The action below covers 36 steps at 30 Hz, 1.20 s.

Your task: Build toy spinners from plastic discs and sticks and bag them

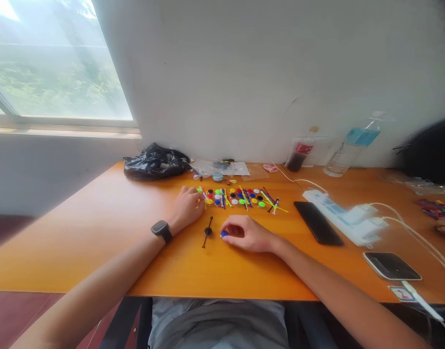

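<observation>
While holding the left hand [188, 207] at eleven o'clock of a round black plastic disc [210, 232] crossed by a slim black arrow [210, 223], keeping its fingers bent inward, too blurred to tell whether gripping anything. At one o'clock, rows of round multicoloured plastic discs [240, 196] and thin coloured plastic arrows [223, 199]. At three o'clock, pinching a round blue plastic disc [224, 233] between thumb and forefinger of the right hand [252, 233]. Farther out at three, a flat black rectangular phone [319, 223].
</observation>
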Each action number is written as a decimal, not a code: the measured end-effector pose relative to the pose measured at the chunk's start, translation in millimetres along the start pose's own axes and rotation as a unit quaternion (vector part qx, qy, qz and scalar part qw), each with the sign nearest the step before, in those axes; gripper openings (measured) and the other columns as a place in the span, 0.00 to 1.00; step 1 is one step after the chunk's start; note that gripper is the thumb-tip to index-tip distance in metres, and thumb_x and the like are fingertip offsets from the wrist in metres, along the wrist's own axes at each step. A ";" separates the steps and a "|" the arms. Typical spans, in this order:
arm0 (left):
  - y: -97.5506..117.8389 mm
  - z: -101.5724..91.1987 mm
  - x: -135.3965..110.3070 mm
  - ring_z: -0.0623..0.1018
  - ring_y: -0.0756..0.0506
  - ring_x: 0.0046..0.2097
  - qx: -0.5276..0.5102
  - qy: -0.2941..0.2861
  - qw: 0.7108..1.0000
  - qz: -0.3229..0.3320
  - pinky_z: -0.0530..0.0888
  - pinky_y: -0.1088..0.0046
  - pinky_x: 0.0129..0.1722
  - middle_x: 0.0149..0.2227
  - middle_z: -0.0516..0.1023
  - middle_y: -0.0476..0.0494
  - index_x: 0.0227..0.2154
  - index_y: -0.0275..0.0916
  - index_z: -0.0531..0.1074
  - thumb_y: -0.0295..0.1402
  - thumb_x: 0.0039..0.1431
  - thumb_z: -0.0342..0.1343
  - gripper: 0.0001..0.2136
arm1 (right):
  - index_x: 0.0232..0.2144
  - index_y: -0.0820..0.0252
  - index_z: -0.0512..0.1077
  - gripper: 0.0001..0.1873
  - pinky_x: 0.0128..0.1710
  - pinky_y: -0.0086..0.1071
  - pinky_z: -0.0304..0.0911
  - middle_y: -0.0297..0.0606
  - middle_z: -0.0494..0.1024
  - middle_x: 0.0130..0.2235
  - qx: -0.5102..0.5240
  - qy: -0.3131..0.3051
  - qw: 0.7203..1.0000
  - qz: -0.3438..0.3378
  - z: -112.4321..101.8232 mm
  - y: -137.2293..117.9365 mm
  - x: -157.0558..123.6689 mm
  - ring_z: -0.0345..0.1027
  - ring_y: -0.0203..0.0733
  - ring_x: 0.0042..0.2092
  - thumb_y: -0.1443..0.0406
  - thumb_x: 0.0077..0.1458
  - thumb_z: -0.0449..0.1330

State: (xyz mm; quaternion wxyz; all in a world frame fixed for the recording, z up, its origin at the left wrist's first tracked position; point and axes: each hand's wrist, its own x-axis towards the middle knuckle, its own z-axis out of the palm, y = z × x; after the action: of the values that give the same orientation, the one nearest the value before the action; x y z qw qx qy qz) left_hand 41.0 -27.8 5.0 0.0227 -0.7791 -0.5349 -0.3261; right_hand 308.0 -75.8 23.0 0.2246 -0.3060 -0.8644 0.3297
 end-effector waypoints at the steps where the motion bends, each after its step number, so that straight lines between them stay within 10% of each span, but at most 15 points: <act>1: -0.2 -0.3 0.1 0.68 0.38 0.43 -0.007 0.000 1.000 -0.002 0.70 0.62 0.42 0.37 0.77 0.39 0.29 0.41 0.79 0.31 0.64 0.56 0.09 | 0.41 0.57 0.79 0.08 0.33 0.29 0.63 0.33 0.76 0.34 0.001 -0.001 1.000 0.000 -0.1 0.0 0.0 0.68 0.36 0.33 0.62 0.60 0.66; 36: 1.1 -19.1 5.1 0.74 0.38 0.41 -0.053 -0.036 0.997 -0.038 0.69 0.65 0.35 0.31 0.83 0.45 0.28 0.44 0.80 0.34 0.62 0.58 0.08 | 0.42 0.57 0.79 0.08 0.34 0.29 0.64 0.35 0.77 0.35 -0.008 -0.001 1.000 -0.001 -1.9 -1.9 -1.4 0.69 0.37 0.34 0.62 0.59 0.66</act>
State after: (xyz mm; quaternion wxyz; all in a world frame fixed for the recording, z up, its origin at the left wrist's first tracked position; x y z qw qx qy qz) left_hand 33.8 -31.4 23.0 -0.0504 -0.7693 -0.5467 -0.3266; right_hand 309.5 -77.1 25.4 0.2213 -0.3063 -0.8679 0.3225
